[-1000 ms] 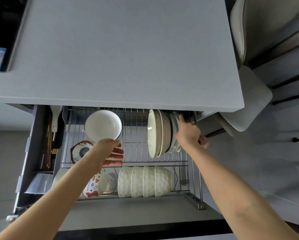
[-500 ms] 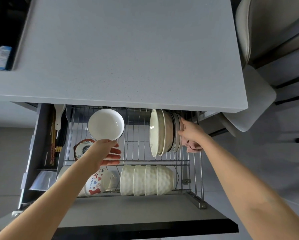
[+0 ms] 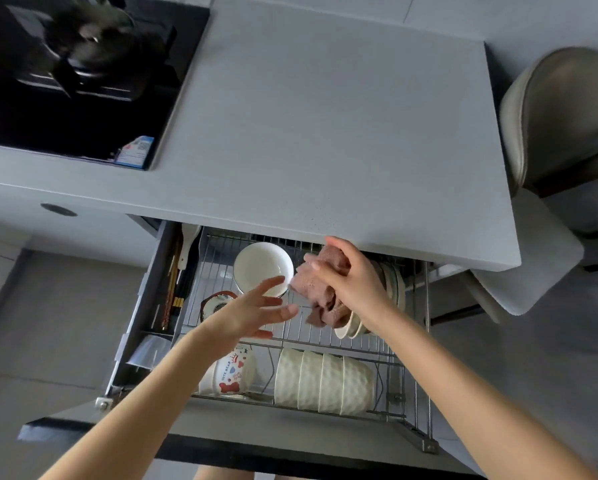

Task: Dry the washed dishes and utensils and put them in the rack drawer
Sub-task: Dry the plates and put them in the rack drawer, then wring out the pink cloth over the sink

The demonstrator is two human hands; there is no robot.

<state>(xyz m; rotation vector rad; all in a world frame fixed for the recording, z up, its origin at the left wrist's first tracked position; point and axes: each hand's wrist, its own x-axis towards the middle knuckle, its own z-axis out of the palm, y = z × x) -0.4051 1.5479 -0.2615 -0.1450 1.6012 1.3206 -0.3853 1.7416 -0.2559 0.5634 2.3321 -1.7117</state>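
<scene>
The wire rack drawer [image 3: 425, 306] stands pulled out under the grey counter. My right hand [image 3: 354, 278] grips a crumpled pink cloth [image 3: 320, 292] above the upright plates [image 3: 391, 282]. My left hand [image 3: 256, 311] hovers open, fingers spread, just left of the cloth and in front of a white bowl [image 3: 261, 266]. Several ribbed white bowls [image 3: 323, 384] lie in a row on their sides at the drawer's front. A cartoon-printed bowl [image 3: 230, 374] lies beside them, partly behind my left forearm. A small patterned dish [image 3: 216, 303] sits behind it.
Chopsticks and a white spoon [image 3: 180, 271] lie in the side compartment at the drawer's left. A black cooktop with a dark pot [image 3: 83, 74] occupies the counter's left. The grey counter [image 3: 325, 133] overhangs the drawer's back. A padded chair [image 3: 560, 123] stands to the right.
My right hand came away from the plates and lifted left with the pink cloth. My left hand spread open and rose toward the cloth. The view tilted up, showing the cooktop.
</scene>
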